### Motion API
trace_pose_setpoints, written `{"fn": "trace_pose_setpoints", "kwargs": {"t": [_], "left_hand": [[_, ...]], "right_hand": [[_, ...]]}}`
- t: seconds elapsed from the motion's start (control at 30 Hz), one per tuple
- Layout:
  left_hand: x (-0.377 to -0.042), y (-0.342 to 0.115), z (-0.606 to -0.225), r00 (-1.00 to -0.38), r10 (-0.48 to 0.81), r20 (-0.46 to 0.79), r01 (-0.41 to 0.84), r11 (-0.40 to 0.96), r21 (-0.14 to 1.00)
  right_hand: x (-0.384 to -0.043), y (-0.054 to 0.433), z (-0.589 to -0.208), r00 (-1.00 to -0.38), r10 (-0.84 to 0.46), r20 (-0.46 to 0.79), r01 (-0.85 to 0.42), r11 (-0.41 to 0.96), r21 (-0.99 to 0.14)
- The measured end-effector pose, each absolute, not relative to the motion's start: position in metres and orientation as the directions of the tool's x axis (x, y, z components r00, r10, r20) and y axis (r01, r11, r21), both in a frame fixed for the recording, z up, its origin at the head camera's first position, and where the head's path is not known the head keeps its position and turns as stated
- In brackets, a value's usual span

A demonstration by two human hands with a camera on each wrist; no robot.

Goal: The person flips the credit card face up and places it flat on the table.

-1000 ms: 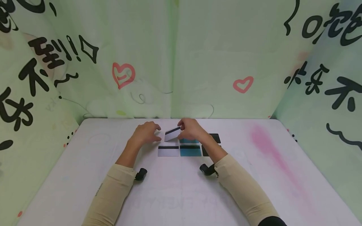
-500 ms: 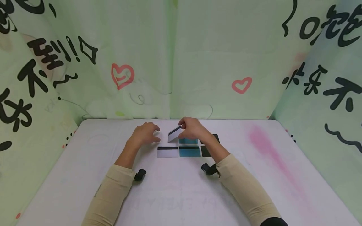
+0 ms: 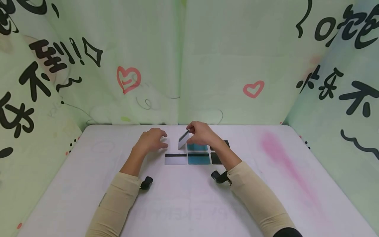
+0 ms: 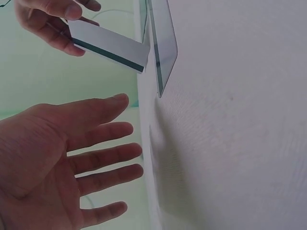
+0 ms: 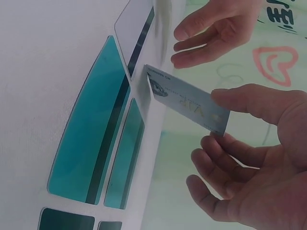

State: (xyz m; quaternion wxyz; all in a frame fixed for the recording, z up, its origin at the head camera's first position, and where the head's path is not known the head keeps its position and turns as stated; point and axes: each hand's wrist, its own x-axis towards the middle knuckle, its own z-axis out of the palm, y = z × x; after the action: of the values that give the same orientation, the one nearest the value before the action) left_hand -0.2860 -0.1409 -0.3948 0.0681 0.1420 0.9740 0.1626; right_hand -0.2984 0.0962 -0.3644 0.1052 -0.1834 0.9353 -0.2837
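My right hand (image 3: 202, 133) pinches the right end of a pale silver plastic card (image 3: 182, 140) between thumb and fingers. The card stands tilted above the table, its lower corner at or near the surface. One face carries a dark stripe; in the right wrist view the other face of this card (image 5: 184, 98) reads "VIP". Left of it, my left hand (image 3: 151, 140) touches no card; the left wrist view shows its fingers (image 4: 108, 155) extended and spread. In front lies a flat white striped card (image 3: 176, 159), beside a teal card (image 3: 199, 159).
A second teal card (image 3: 197, 147) lies behind the first, partly under my right hand. Dark cards, one in front (image 3: 216, 158) and another behind (image 3: 226, 144), are partly hidden by my right forearm. A green cloth wall (image 3: 207, 65) rises at the white table's (image 3: 189, 200) far edge.
My right hand has tipped the pale card up more steeply, and its left end has swung rightward. The left hand and the flat cards have stayed in place.
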Motion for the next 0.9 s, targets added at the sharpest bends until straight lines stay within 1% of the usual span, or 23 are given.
{"fn": "trace_pose_setpoints", "kwargs": {"t": [0.33,0.9], "left_hand": [[-0.2852,-0.1397,-0.3908,-0.947,0.305,-0.106,0.256,0.909,0.329],[-0.2862,-0.1406,-0.3929,-0.949,0.301,-0.095,0.255,0.908,0.333]], "right_hand": [[-0.2974,0.0972,-0.3617,-0.906,-0.413,-0.089,-0.29,0.762,-0.579],[-0.2988,0.0934,-0.3576,-0.906,-0.409,-0.104,-0.282,0.77,-0.572]]}}
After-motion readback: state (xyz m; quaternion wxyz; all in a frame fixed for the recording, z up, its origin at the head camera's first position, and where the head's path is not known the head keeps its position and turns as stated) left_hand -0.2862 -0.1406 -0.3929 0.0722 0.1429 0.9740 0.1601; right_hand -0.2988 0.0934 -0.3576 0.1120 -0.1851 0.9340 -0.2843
